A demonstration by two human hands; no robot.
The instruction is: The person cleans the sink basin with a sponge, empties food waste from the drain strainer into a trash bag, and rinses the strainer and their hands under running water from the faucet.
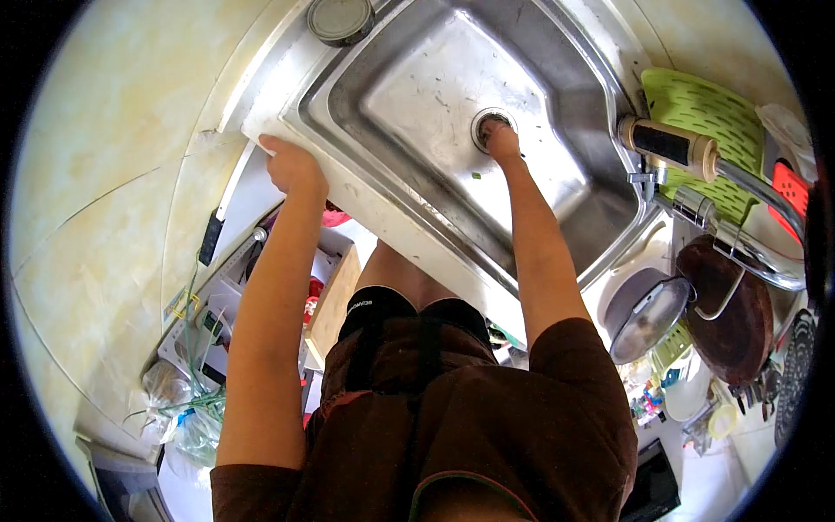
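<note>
A steel sink (417,83) with small dark and green scraps in its basin fills the upper middle. My right hand (502,143) reaches down to the round drain (487,118), its fingertips inside the opening and hidden there. On the pale counter's front edge (365,209), at the left corner, rests my left hand (294,165); its thumb lies on top and the other fingers curl below the edge, partly out of sight. A green scrap (477,176) lies on the basin floor near the drain.
A round tin (341,19) stands at the sink's upper left. Along the right are a faucet (670,148), a green perforated mat (709,122), a pot (639,313) and a brown round board (726,322). Below left, an open wooden drawer (332,304) and bags (193,435) show.
</note>
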